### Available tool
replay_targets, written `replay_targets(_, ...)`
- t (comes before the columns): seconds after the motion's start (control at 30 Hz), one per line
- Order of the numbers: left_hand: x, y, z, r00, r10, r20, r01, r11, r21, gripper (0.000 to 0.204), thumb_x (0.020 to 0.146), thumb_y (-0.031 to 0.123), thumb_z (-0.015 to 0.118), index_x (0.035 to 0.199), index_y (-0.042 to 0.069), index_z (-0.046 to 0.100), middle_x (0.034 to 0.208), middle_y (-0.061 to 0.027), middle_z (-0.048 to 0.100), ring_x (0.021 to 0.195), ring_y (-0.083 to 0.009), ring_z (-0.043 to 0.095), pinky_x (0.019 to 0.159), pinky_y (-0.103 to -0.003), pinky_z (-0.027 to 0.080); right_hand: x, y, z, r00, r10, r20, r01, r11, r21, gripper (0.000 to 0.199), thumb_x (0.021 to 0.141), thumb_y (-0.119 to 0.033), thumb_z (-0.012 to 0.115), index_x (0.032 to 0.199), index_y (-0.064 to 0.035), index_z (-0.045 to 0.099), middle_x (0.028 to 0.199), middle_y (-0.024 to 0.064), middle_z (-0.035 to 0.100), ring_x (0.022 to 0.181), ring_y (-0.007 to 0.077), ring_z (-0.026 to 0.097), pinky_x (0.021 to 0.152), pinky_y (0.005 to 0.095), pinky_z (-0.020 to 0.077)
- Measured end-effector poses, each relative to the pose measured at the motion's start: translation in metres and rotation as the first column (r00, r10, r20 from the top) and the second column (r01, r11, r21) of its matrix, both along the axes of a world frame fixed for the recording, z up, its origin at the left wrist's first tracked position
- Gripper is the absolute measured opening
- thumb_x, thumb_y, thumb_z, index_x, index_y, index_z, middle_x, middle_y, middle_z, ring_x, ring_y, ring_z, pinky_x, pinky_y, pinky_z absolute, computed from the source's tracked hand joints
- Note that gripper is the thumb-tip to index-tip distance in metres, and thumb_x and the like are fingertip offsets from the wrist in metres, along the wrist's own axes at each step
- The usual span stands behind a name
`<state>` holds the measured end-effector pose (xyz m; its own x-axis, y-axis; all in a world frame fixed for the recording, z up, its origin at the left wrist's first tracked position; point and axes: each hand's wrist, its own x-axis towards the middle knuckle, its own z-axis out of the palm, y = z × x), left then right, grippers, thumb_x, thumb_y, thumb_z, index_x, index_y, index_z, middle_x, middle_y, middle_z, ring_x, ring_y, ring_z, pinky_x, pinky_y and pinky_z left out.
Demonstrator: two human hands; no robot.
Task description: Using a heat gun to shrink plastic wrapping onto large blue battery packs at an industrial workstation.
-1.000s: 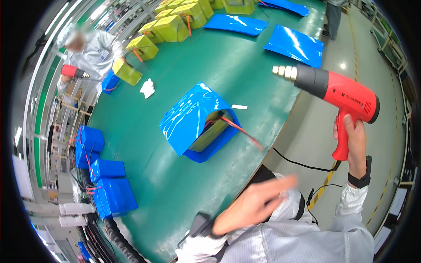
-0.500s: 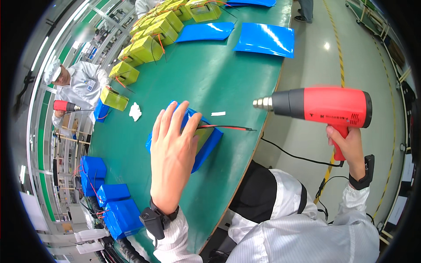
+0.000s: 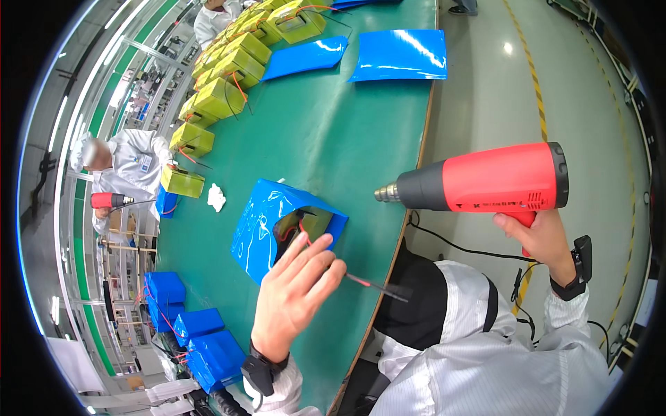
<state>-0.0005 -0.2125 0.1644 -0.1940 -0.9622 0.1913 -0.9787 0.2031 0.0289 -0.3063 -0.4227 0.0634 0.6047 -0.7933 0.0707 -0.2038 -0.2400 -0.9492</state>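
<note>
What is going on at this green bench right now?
A person in white work clothes holds a red heat gun in the right hand, its nozzle aimed toward a yellow-green pack half sleeved in blue wrap. The left hand reaches to the sleeve's open end, beside the red and black leads. The green bench holds more packs.

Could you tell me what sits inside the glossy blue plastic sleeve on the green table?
Through the open end of the blue plastic sleeve a yellow-green block shows, with thin red wires. The film covers the rest of the block.
</note>
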Motion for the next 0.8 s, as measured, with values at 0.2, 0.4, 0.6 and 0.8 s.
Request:
replay_targets(0.2,-0.005,0.031,-0.005,0.940,0.015,-0.341,-0.112,0.957,-0.268,0.009,0.088,-0.001,0.059,0.096,0.000,0.064,0.090,-0.0143,0.070,0.097,-0.0347,0.071,0.098,-0.054,0.052,0.007,0.005,0.002,0.998,0.054,0.017,-0.055,0.996,0.073,0.038,0.087,-0.013,0.078,0.119,-0.0004,0.062,0.107,0.0090,0.069,0.098,0.0204,0.067,0.089,0.0341,0.0522)
replay_targets(0.4,0.008,0.051,-0.011,0.821,0.080,-0.565,-0.364,0.836,-0.411,0.023,0.106,0.016,0.046,0.104,-0.002,0.061,0.099,-0.0199,0.070,0.104,-0.0350,0.067,0.100,-0.053,0.049,0.005,0.007,0.001,0.998,0.066,0.003,-0.066,0.997,0.048,0.034,0.088,-0.012,0.077,0.117,-0.0009,0.062,0.097,0.0067,0.070,0.084,0.0172,0.067,0.078,0.0320,0.0549)
replay_targets(0.6,0.025,0.058,-0.025,0.668,0.111,-0.736,-0.554,0.735,-0.391,0.031,0.110,0.022,0.038,0.109,-0.002,0.057,0.118,-0.0227,0.063,0.114,-0.0335,0.063,0.105,-0.045,0.047,0.006,0.009,0.003,0.999,0.012,0.038,-0.018,0.984,0.175,0.032,0.090,-0.014,0.075,0.115,0.0003,0.062,0.089,0.0044,0.065,0.066,0.0113,0.061,0.055,0.0267,0.0515)
replay_targets(0.8,0.035,0.056,-0.028,0.514,0.013,-0.857,-0.584,0.738,-0.339,0.032,0.110,0.022,0.037,0.109,-0.003,0.056,0.118,-0.0242,0.062,0.116,-0.0345,0.062,0.106,-0.044,0.047,0.009,0.011,0.004,1.000,0.014,0.017,-0.016,0.985,0.171,0.032,0.090,-0.014,0.075,0.115,0.0012,0.062,0.088,0.0045,0.065,0.067,0.0121,0.061,0.056,0.0274,0.0525)
